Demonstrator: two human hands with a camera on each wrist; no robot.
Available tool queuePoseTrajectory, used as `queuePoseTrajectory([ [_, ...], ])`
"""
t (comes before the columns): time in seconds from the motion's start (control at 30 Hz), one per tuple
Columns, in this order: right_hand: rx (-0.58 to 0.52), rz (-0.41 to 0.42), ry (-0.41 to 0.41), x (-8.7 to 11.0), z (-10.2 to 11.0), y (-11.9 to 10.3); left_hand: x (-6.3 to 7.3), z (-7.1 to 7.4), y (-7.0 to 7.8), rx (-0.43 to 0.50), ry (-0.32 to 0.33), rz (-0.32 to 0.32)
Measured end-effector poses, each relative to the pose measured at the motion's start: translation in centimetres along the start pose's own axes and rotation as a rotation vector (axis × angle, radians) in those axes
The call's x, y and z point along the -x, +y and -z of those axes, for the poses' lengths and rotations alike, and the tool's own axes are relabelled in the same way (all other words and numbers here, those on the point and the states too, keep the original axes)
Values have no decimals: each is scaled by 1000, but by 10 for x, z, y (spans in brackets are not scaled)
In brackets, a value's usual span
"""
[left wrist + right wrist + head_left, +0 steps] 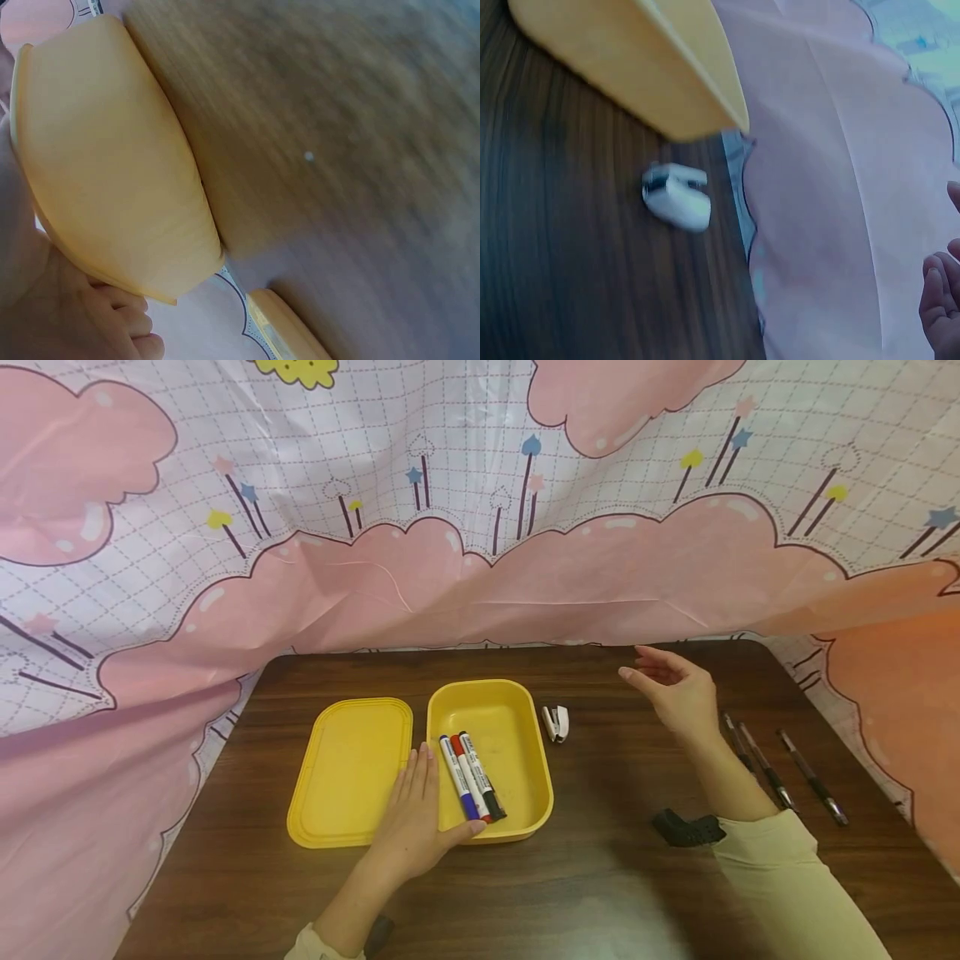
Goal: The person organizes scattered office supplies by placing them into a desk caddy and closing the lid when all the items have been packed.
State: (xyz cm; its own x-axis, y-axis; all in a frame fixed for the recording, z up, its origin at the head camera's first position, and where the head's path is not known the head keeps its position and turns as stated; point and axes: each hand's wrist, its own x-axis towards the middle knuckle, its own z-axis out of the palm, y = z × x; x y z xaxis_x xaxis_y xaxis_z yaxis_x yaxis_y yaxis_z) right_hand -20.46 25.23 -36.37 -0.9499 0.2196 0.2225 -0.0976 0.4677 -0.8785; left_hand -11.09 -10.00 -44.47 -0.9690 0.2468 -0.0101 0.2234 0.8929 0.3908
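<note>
A yellow plastic box (517, 752) stands at mid-table in the head view. Three markers (468, 777) with blue, red and black caps lie along its left side. Against the box's left rim and near-left corner rests my left hand (408, 827), fingers mostly straight and thumb along the near edge. My right hand (678, 697) hovers above the table to the right, fingers loosely bent around nothing. Between the box and that hand lies a small white stapler (557, 723), also seen in the right wrist view beside the box wall (622, 67).
Left of the box lies its yellow lid (352, 768). Several pens (813, 777) lie on the table's right side, partly behind the right forearm. A patterned pink and white curtain (480, 568) hangs along the table's back edge.
</note>
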Motion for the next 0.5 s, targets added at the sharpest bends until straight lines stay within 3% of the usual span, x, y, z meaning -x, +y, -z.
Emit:
queuePoseTrajectory([
  [0.3,137,-162,117,10,42,51,-1,0,0,11,-2,3],
  [0.5,213,-260,114,22,58,86,-1,1,0,5,-1,3],
])
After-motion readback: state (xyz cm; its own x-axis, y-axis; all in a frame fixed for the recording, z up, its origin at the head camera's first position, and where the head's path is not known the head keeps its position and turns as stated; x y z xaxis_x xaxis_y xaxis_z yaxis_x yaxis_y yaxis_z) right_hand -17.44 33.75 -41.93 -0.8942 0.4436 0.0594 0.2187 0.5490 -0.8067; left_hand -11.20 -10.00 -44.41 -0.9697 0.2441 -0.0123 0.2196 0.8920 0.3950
